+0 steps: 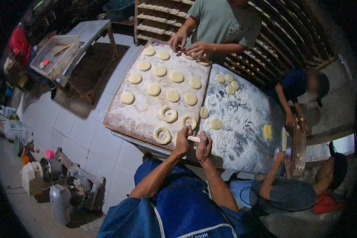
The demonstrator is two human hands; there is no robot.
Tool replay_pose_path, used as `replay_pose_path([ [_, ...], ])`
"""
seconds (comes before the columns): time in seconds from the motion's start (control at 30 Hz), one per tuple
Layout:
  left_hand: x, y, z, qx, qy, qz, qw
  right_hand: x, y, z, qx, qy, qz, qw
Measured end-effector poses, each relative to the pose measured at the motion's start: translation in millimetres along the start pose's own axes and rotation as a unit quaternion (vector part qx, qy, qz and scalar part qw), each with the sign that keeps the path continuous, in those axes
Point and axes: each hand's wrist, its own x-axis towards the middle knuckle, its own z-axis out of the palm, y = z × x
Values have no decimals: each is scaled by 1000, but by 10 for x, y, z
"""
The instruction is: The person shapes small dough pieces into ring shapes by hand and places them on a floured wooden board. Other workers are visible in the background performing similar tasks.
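Note:
Near the front edge of the table, both my hands are closed on a pale piece of dough. My left hand grips its left end and my right hand its right end; the fingers cover much of it, so its full shape is hidden. Just beyond my left hand lies a dough ring on the floured wooden board. Two more dough rings sit nearby, one to the left and another farther back. Several flat dough discs are spread over the board behind them. A dough disc lies beyond my right hand.
A flour-dusted table adjoins the board, bearing a yellow block. Across from me, a co-worker's hands handle dough; two people work at the right. Racks of dough stand behind, a side table and machines left.

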Motion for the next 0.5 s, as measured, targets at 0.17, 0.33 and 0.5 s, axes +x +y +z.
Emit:
replay_pose_path([
  [0.17, -80, -232, -264, -93, 45, 11, 995, -16, -470, 42, 25, -152, 60, 986],
  [0.33, -75, -386, -462, -358, 65, -84, 928, -70, -624, 338, 155, -113, 121, 974],
  [0.5, -137, -348, -739, -256, 76, -23, 963, -51, -531, 571, 87, -158, 18, 983],
])
